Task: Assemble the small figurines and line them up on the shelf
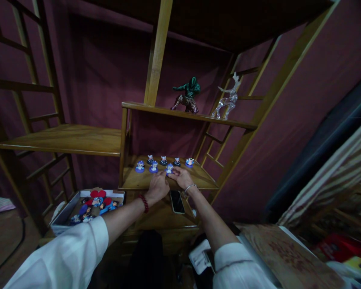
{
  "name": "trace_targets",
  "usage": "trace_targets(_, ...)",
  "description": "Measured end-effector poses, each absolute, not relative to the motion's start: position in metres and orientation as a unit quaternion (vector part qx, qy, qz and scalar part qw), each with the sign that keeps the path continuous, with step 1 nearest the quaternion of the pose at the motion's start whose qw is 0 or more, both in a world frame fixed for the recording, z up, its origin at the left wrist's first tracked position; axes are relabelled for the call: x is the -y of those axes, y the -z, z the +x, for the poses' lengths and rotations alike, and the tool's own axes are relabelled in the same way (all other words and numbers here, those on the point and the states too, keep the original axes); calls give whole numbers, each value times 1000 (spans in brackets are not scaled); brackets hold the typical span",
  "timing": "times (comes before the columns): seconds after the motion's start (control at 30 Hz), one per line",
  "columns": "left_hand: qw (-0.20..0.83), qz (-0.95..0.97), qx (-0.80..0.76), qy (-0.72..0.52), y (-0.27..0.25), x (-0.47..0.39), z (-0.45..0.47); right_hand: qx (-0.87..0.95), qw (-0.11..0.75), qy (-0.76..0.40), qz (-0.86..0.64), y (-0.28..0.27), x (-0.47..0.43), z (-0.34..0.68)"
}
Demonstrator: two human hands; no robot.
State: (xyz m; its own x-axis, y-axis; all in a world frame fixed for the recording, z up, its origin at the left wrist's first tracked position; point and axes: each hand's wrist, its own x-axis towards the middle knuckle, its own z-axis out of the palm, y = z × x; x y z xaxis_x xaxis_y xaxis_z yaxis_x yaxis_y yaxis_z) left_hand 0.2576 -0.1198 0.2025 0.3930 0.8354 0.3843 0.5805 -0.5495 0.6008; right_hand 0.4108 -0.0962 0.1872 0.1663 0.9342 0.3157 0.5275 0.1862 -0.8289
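Mostly varnished wood + plastic.
Looks smooth, semi-gloss on wood shelf [63,138] at 9 o'c; like shiny plastic on purple figs [153,167], 8 o'c; clear, glassy on deer [230,98], 2 o'c; metallic on hooded statuette [190,91], 12 o'c; dark, glossy on phone [177,201], 6 o'c; matt cloth on white sleeve [69,255], approx 8 o'c.

No words or numbers can be read (the dark red marks [291,249] on the flat brown surface [258,235] look blurry).

Wooden shelf [135,182] mid-frame holds seven small figurines [153,167] in two rows. Ledge [156,216] lower center carries phone [177,201], box [57,229] of toys [98,200] at lower left. Upper-right shelf [156,107] has hooded statue [189,93], clear deer [229,99].
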Motion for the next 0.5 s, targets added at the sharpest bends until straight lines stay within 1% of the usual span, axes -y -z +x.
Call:
trace_targets(0.1,152,836,-428,-309,-203,120,259,612,454,-197,-616,-189,94,412)
trace_targets(0.27,120,858,-409,-286,-205,119,260,621,430,-181,-630,-197,94,409)
trace_targets(0.5,86,858,-437,-255,-209,121,262,618,411,-168,-649,-204,88,407)
